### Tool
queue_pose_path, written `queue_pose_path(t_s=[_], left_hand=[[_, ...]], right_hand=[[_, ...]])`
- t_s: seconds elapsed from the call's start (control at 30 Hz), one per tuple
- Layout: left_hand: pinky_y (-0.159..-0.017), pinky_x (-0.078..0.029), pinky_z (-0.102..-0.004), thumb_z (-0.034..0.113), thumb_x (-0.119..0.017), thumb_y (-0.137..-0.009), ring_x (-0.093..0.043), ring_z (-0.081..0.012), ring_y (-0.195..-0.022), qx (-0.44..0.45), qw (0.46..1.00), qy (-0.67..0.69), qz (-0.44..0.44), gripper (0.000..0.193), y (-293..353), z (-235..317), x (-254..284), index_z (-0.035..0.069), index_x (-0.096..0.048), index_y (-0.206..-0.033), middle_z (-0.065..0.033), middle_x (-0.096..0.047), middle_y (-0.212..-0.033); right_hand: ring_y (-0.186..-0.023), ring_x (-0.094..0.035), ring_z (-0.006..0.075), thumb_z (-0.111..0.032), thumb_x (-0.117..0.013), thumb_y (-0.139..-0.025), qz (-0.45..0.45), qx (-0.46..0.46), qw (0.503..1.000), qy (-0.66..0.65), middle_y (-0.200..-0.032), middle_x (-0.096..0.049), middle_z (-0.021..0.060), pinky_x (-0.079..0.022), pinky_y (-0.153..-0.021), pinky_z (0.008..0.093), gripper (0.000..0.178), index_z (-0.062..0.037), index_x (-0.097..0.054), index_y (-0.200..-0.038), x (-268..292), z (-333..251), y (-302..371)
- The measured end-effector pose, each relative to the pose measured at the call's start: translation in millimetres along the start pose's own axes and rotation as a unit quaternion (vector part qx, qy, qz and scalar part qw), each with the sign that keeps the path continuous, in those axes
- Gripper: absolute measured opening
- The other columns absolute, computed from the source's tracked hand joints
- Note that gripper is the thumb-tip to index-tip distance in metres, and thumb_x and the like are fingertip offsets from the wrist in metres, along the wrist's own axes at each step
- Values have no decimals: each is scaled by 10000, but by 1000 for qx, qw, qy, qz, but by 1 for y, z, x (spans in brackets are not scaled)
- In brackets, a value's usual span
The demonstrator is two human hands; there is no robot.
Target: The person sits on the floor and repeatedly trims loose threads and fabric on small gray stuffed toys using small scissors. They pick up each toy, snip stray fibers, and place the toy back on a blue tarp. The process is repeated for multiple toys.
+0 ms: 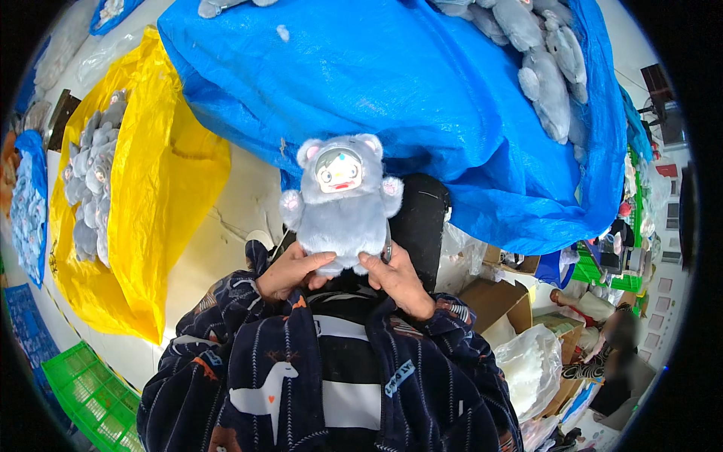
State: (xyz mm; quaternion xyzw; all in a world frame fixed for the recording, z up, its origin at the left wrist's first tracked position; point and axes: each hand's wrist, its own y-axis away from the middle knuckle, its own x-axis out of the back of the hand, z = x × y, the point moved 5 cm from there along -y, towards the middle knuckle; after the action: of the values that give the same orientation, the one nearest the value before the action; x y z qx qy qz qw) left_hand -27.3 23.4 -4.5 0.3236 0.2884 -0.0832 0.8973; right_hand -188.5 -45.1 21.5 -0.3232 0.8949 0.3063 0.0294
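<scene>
A grey plush bear doll (343, 207) with a round plastic face and pink ear and paw patches stands upright in front of me. My left hand (290, 273) grips its lower left side, fingers under its base. On the lower right side, my right hand (397, 277) holds it, together with a small metal tool whose tip shows by the thumb. Both forearms, in dark patterned sleeves, come up from the lower edge.
A big blue plastic bag (422, 98) with several grey plush dolls (546, 68) lies ahead. A yellow bag (158, 173) at left holds more dolls. A green crate (86, 392) sits lower left. Cardboard boxes (497, 297) and clear bags (531, 365) are at right, another person beyond.
</scene>
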Motion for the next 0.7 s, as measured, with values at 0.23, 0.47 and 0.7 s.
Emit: queue_pose_path(t_s=[0.23, 0.47, 0.7], left_hand=[[-900, -495, -375, 150, -605, -885, -571, -213, -1094, -104, 985, 133, 31, 514, -4, 24, 14, 11, -383, -1327, -121, -527, -1257], [-887, -477, -325, 58, -620, -862, -587, -172, -1013, -305, 943, 79, 105, 366, -20, 33, 13, -7, -523, -1208, -88, -603, -1138], [-923, -433, -320, 97, -649, -840, -568, -182, -1037, -334, 904, -248, 95, 400, -5, 41, -15, -2, -535, -1211, -97, -614, -1111]], right_hand=[[-692, -498, 80, -84, -553, -891, -6, 31, 998, 57, -872, -565, 31, -422, -597, 236, 285, 5, -501, -1157, 2, -4, 4], [-868, -586, 123, -28, -524, -844, 90, 219, 940, 245, -959, -655, 89, -466, -787, 262, 295, 6, -569, -1134, 39, -11, -5], [-961, -552, 160, -155, -627, -850, 166, 287, 911, 244, -1092, -608, 92, -427, -842, 295, 288, -11, -594, -1097, 24, -105, 26]])
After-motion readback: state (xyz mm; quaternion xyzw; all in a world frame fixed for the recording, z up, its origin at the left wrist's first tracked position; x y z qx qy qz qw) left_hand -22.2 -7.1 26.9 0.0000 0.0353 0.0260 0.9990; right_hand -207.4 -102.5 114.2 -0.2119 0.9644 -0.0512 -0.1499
